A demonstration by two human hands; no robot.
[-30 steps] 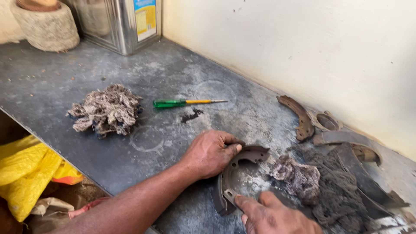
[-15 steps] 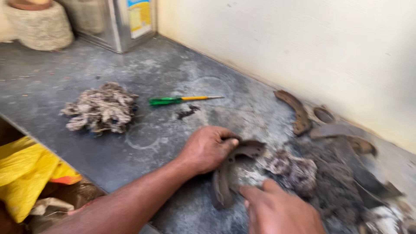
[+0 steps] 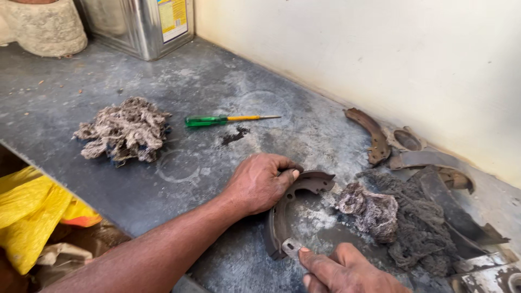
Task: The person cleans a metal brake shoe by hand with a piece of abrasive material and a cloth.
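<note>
— Head view, looking down: what has the person got hold of?

— A curved, rusty brake shoe (image 3: 290, 209) lying flat on the grey bench (image 3: 65, 108), near its front edge and toward the right end. The left hand (image 3: 260, 182) rests on the upper end of the arc, fingers (image 3: 285, 172) curled over it and pressing it down.

— And the other hand?

— The right hand (image 3: 347, 271) comes in from the bottom edge of the picture. Its thumb lies against the lower tip of the shoe, where a small bright metal tab shows. I can't tell whether the rest of those fingers are closed on anything; they are cut off by the frame.

— What lies around it?

— Just beside the shoe, on its right, a grimy wad of cotton waste (image 3: 369, 209), with a darker heap of rags (image 3: 418, 228) behind that. Further back, along the wall, another worn brake shoe (image 3: 372, 133) and a few more rusty parts (image 3: 429, 160).

— Anything toward the left?

— A green-handled screwdriver (image 3: 228, 119) lies in the middle of the bench, well apart from the hands, and a second clump of grey waste (image 3: 125, 130) sits left of it. At the far left corner stand a metal tin (image 3: 138, 24) and a stone block (image 3: 40, 27). Yellow cloth (image 3: 30, 209) hangs below the front edge.
</note>
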